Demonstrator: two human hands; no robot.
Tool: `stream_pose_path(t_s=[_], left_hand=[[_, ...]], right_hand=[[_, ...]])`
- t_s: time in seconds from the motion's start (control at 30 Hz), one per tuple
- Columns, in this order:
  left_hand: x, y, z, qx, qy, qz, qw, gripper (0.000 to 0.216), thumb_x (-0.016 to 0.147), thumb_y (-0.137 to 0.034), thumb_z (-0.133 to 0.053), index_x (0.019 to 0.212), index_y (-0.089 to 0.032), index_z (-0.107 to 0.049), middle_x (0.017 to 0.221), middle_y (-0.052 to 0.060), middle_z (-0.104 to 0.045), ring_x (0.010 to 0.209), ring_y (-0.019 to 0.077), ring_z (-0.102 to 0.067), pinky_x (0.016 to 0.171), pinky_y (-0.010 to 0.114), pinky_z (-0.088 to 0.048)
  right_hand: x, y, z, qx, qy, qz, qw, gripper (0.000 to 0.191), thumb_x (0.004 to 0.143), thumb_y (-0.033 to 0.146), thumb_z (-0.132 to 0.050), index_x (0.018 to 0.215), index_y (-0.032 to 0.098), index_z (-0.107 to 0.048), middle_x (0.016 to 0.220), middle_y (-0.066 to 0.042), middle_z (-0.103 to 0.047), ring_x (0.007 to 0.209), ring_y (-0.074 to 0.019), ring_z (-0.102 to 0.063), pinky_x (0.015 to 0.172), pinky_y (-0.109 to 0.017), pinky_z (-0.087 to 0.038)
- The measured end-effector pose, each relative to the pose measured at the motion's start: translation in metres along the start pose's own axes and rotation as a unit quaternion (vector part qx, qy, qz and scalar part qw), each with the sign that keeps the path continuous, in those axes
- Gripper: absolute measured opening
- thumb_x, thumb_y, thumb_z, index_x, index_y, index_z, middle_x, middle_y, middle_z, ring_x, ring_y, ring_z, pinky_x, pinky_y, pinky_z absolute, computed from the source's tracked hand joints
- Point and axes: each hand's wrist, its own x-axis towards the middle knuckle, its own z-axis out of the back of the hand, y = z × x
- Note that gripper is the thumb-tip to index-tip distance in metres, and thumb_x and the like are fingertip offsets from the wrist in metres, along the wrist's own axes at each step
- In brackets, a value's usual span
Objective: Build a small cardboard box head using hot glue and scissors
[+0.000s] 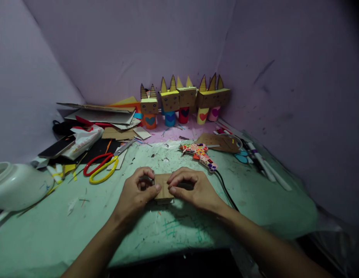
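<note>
1. I read the green-covered table (77, 231) as the work surface, its near middle left for the hands.
2. At the far left I see a pile of cardboard and paper (102, 112), probably stacked there to keep stock within reach.
3. The white rounded vessel (27, 185) sits at the left edge, out of the hands' way.
4. Cardboard-headed figures (169, 101) stand in a row against the far wall, likely parked where nothing knocks them.
5. I have the left hand (139, 189) grasping the cardboard piece (162, 184), thumb on top and fingers along its left side. The right hand (193, 188) pinches the opposite side, I judge to keep it steady and square.
6. The scissors (114, 157) lie left of centre, blades pointing away, handles towards the worker.
7. The patterned glue gun (200, 153) lies beyond the right hand, its cord trailing nearer.
8. That small piece is between both hands, near the table's middle; I cannot tell whether it touches the cover.
</note>
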Motion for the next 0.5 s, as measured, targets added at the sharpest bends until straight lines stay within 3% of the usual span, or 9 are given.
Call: stream_pose_path(t_s=[0.5], left_hand=[[0.0,-0.011,-0.001,0.044,-0.004,0.017,0.999,0.032,0.058,-0.031,-0.068,0.082,-0.021,-0.05,0.063,-0.004,-0.051,0.056,0.0113,-0.045,0.051,0.024,-0.033]], right_hand=[[0.0,0.001,-0.001,-0.032,0.0,0.032,0.999,0.007,0.073,0.017,-0.068,0.068,0.022,-0.069,0.082,-0.003,-0.072,0.08,-0.0164,-0.067,0.077,-0.035,-0.054]])
